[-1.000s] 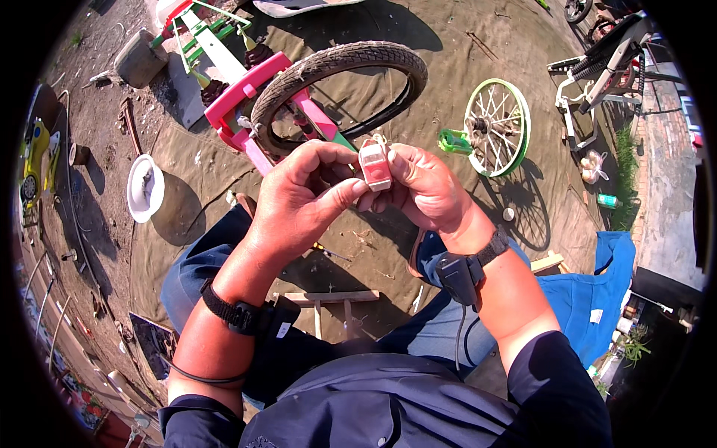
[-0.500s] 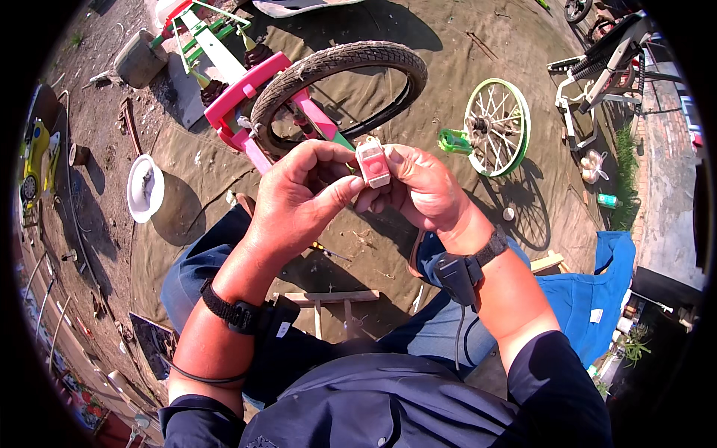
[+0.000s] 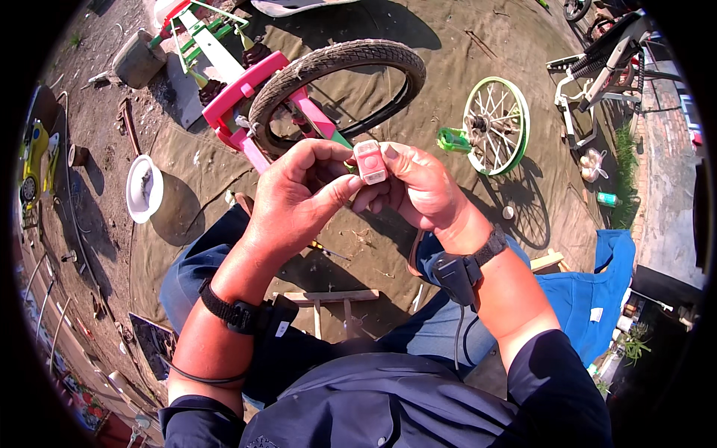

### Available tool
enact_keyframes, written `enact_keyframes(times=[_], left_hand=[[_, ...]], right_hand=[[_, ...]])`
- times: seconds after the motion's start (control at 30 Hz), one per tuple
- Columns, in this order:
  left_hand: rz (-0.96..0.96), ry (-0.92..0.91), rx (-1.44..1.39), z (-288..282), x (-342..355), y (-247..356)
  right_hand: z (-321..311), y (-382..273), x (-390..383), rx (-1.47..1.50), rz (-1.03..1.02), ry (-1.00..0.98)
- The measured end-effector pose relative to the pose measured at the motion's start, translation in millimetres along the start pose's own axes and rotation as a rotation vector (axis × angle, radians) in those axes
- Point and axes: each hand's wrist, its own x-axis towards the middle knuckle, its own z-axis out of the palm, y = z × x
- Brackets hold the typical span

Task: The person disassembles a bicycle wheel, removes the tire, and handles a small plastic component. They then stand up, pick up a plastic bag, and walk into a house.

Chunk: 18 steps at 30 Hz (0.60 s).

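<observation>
Between my two hands is a small pink-red plastic piece with clear ends and a round raised spot on its face (image 3: 369, 160); its exact kind I cannot make out. My left hand (image 3: 302, 190) pinches it from the left, thumb below and index finger curled above. On the other side my right hand (image 3: 426, 187) grips it with the thumb against its edge and the fingers folded underneath, partly hidden. Just beyond the hands lies a loose black bicycle tyre (image 3: 358, 51), resting against a pink and green frame (image 3: 246, 89).
A spoked wheel with a green rim (image 3: 520, 119) stands at the right, by a white bicycle frame (image 3: 575, 112). To the left are a white basin (image 3: 155, 196) and a pipe wrench (image 3: 128, 123). A small wooden stool (image 3: 328, 296) sits between my legs; blue cloth (image 3: 575, 299) lies at right.
The small plastic piece has turned slightly between my fingers, so its pink face shows more squarely. Both hands stay in almost the same place.
</observation>
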Motion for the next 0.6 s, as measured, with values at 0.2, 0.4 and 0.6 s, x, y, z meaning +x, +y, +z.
enact_keyframes(times=[0.2, 0.4, 0.6], left_hand=[[-0.015, -0.015, 0.001, 1.9, 0.2, 5.8], [-0.026, -0.018, -0.021, 2.1, 0.2, 5.8], [-0.045, -0.023, -0.046, 2.7, 0.2, 5.8]], right_hand=[[0.3, -0.1, -0.2, -0.024, -0.002, 0.0], [6.1, -2.9, -0.2, -0.068, -0.013, 0.037], [8.6, -2.4, -0.3, -0.116, -0.118, 0.036]])
